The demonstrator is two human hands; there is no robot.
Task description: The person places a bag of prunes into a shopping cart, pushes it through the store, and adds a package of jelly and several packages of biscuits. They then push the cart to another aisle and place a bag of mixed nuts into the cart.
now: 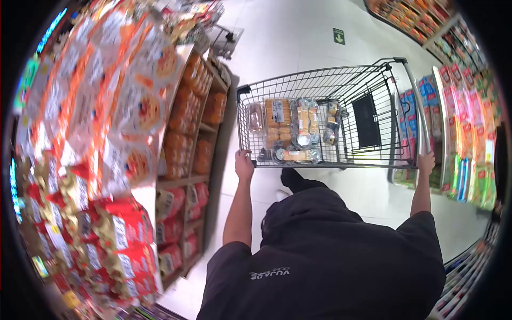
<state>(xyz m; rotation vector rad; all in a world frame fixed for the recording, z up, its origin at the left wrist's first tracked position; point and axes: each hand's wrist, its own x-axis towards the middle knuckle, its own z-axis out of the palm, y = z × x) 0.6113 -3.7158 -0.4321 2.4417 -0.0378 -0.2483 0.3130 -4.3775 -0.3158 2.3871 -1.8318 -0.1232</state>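
Observation:
A grey wire shopping cart (373, 74) stands in the aisle in front of me. My left hand (244, 163) grips the near left corner of its frame. My right hand (425, 162) grips the near right corner, with the arm stretched out. Inside the cart's left part lie several clear-wrapped packs of baked goods (278, 124) and small lidded tubs (304, 140). A black flap (366, 120) hangs on the cart's right inner side. My black shirt (330, 261) fills the bottom of the view.
Shelves on the left hold orange and white packs (136, 106) and red and gold packs (120, 234). Colourful packages (469, 138) line the right-hand shelves. The white floor (298, 37) runs ahead, with a green arrow sign (338, 36) and another cart (226, 37) further off.

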